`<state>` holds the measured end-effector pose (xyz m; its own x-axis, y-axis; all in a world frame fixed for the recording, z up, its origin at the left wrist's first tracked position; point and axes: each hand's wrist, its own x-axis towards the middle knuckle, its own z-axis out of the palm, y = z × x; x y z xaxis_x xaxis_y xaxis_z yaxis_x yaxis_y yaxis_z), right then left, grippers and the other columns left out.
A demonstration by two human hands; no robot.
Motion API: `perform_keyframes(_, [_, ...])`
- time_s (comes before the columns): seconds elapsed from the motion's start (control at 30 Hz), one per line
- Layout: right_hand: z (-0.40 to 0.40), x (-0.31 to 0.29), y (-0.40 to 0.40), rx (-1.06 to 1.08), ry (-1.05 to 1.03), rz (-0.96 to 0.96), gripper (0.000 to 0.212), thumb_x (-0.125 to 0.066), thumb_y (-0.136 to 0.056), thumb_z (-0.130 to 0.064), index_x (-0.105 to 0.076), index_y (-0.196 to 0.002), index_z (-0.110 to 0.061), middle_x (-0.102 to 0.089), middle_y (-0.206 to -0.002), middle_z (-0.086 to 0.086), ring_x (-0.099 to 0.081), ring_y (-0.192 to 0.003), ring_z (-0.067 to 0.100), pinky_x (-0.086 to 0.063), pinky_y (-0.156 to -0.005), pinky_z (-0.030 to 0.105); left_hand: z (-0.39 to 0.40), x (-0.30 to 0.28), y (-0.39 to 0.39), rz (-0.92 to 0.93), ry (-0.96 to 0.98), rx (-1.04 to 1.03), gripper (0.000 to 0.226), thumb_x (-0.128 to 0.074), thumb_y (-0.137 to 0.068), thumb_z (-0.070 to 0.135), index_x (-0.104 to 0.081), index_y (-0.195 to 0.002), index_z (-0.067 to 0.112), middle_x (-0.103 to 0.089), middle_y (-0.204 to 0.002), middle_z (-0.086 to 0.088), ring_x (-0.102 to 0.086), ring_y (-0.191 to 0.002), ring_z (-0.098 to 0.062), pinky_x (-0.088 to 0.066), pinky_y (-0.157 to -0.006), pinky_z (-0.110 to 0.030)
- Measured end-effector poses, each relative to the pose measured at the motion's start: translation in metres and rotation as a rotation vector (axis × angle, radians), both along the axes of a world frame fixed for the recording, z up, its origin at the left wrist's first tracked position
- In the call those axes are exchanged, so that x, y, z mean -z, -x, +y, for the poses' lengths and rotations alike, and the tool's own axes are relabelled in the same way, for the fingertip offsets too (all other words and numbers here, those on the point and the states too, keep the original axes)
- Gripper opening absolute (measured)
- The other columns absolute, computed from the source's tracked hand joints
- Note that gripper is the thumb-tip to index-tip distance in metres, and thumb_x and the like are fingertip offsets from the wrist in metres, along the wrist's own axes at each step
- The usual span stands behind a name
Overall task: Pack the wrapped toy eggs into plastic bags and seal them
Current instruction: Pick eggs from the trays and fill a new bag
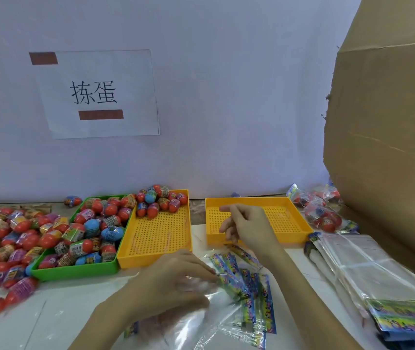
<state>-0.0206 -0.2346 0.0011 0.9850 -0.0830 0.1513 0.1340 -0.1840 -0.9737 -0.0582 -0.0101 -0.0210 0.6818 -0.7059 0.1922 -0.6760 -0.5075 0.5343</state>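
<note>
Wrapped toy eggs [93, 228], mostly red with some blue, fill a green tray [75, 270]. More eggs [159, 199] lie at the far end of a yellow tray [123, 258], and a loose pile [7, 238] covers the table at the left. My left hand [176, 279] holds a clear plastic bag [201, 322] near its colourful printed header [252, 291] on the table in front of me. My right hand [247, 226] hovers over a second, bare yellow tray [259, 237], fingers loosely curled, holding nothing.
A stack of flat plastic bags [368, 269] lies at the right. Packed bags of eggs [320, 210] sit behind it. A large cardboard box [388, 122] stands at the right. A white wall with a paper sign [98, 94] backs the table.
</note>
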Motion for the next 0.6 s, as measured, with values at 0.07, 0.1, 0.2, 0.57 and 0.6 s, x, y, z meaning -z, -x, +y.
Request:
perform_keyframes(0.07, [0.006,0.001,0.002,-0.043,0.063,-0.019,0.03,-0.035,-0.113,-0.014,-0.061,-0.129,-0.015,-0.072,-0.073,0.009,-0.059,-0.05,0.016,-0.041,-0.044,0.024,0.0,0.001,0.0,-0.065,0.041,-0.015,0.026,-0.08,-0.091,0.047,-0.081,-0.113,0.034,-0.075,-0.108,0.022,-0.061,-0.105,0.0,-0.052,-0.091,-0.031])
perform_keyframes(0.1, [0.008,0.001,0.003,-0.057,0.079,-0.023,0.033,-0.034,-0.113,-0.011,-0.06,-0.13,-0.02,-0.072,-0.077,0.009,-0.06,-0.051,0.016,-0.041,-0.043,0.025,-0.001,0.002,0.001,-0.102,0.077,-0.032,0.02,-0.079,-0.092,0.043,-0.083,-0.108,0.031,-0.076,-0.102,0.019,-0.063,-0.099,-0.002,-0.053,-0.087,-0.031])
perform_keyframes(0.2, [0.009,-0.001,0.007,-0.088,0.114,-0.044,0.04,-0.036,-0.108,0.0,-0.069,-0.122,-0.02,-0.074,-0.091,0.005,-0.069,-0.068,0.019,-0.048,-0.051,0.03,-0.003,-0.001,0.006,-0.116,0.326,-0.199,0.017,-0.075,-0.093,0.049,-0.082,-0.097,0.034,-0.077,-0.091,0.019,-0.07,-0.089,-0.004,-0.051,-0.075,-0.016])
perform_keyframes(0.57, [0.03,-0.01,0.019,-0.44,0.057,-0.16,0.093,-0.079,-0.082,-0.056,-0.023,-0.156,-0.054,-0.048,-0.154,-0.022,-0.043,-0.142,-0.002,-0.046,-0.111,0.033,0.014,-0.019,0.004,0.652,0.967,-0.4,0.039,-0.074,-0.077,0.007,-0.075,-0.116,0.004,-0.066,-0.079,-0.014,-0.048,-0.046,-0.018,-0.039,-0.037,-0.021])
perform_keyframes(0.6, [0.031,-0.01,0.02,-0.443,0.086,-0.15,0.09,-0.079,-0.083,-0.055,-0.026,-0.156,-0.052,-0.053,-0.149,-0.02,-0.049,-0.138,-0.002,-0.048,-0.11,0.033,0.013,-0.021,0.006,0.666,0.947,-0.395,0.052,-0.08,-0.071,0.005,-0.07,-0.121,0.0,-0.065,-0.084,-0.02,-0.045,-0.046,-0.02,-0.038,-0.036,-0.02])
